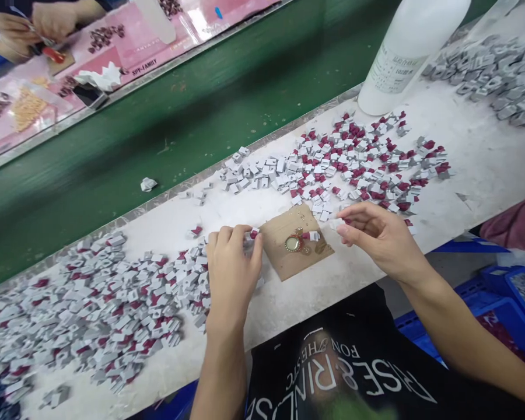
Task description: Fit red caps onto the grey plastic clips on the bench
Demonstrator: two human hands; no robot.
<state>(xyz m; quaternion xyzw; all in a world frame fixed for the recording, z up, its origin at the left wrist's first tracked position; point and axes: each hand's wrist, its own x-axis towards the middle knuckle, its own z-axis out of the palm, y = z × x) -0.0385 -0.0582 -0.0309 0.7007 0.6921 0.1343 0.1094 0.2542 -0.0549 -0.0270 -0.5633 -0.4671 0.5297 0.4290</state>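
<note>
My left hand is closed at the fingertips on a small grey-and-maroon plastic piece, just left of a brown cardboard square. On the right of the cardboard, my right hand pinches a small white-grey piece between thumb and fingers. A small round metal-rimmed dish rests on the cardboard between my hands. Touching or close beside the dish lies another white-and-maroon piece. Shiny wet-looking spots mark the cardboard around it.
Grey-and-maroon pieces spread in a large pile at left and another pile beyond my right hand. A white bottle stands at the back, near grey pieces. Across a green strip, another person's hands work at a pink table.
</note>
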